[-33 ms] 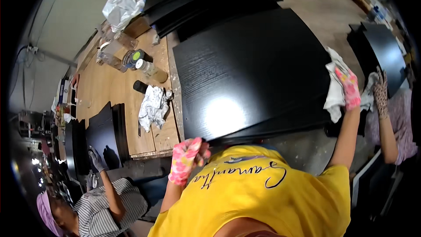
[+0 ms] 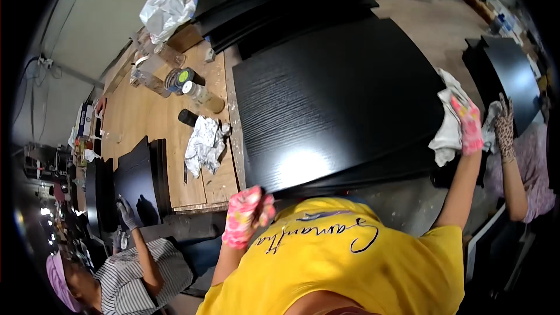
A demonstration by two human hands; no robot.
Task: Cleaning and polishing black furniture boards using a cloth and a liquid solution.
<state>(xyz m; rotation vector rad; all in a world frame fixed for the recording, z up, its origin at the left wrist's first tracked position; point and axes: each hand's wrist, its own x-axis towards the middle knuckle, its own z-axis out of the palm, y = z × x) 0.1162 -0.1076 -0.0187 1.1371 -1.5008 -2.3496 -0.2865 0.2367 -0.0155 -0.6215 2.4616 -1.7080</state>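
A large black wood-grain panel (image 2: 332,99) lies in front of me on top of more black panels. My right hand (image 2: 466,123), in a pink floral glove, is closed on a crumpled whitish cloth (image 2: 448,125) at the panel's right edge. The cloth hangs over that edge. Beside the panel's near left corner is my left hand (image 2: 247,217), gloved alike. Its fingers are curled, and whether anything is inside them is hidden.
Behind lies a stack of black panels (image 2: 280,0). On the left, a wooden table (image 2: 140,122) bears jars, a bottle (image 2: 204,97) and a crumpled white cloth (image 2: 204,146). One person (image 2: 140,274) handles panels at lower left; another's gloved hand (image 2: 505,125) works at right.
The view has shifted a little, so the panel sits slightly lower. My left hand is slightly lower and further left; my right hand still holds the cloth at the right edge.
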